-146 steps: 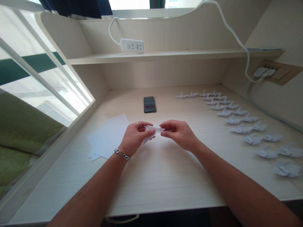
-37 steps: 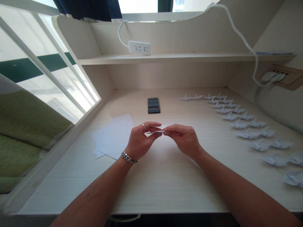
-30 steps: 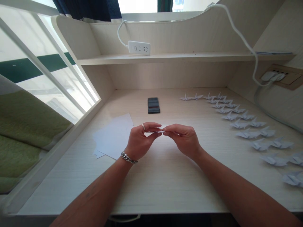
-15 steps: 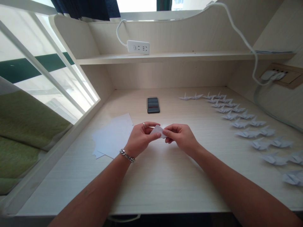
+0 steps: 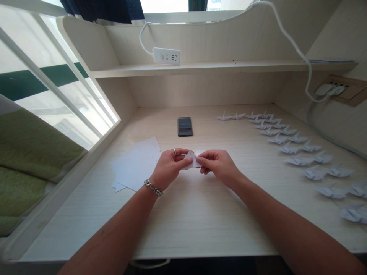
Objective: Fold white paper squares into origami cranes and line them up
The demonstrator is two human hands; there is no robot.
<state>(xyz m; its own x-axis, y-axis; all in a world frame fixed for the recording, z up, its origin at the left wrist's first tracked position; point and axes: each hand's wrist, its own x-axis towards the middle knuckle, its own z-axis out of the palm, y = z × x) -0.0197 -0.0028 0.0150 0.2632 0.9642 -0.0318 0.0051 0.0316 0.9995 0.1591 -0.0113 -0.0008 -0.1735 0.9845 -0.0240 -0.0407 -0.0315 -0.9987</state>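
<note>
A person's two bare hands are meeting over a pale wood-grain desk (image 5: 200,221), holding a small piece of folded paper (image 5: 190,155), white, between them. I am treating that paper as the centre of a clock, with twelve on the side away from the person. The left hand (image 5: 168,168) is lying between eight and nine o'clock, its thumb pressing on the near face of the paper and its fingers curling behind. The right hand (image 5: 220,164) is lying between three and four, pinching the paper's right end narrowly between thumb and fingertips. The paper is showing a peak toward twelve; its finer creases I am not able to make out. A ring (image 5: 174,152) is circling a finger of the left hand, and a chain bracelet (image 5: 153,188) its wrist.

At nine o'clock, loose white sheets (image 5: 137,160) are overlapping on the desk, near the left hand. At twelve, a dark rectangular object (image 5: 185,126) is lying flat, its surface blurred. White paper cranes (image 5: 296,160) are sitting mostly in pairs, sweeping from one o'clock round to between three and four. Beyond, a shelf (image 5: 206,69) is spanning the back, with a white power strip (image 5: 166,56) resting on it between eleven and twelve. At two o'clock, plugs are filling part of a wall socket (image 5: 351,91).
</note>
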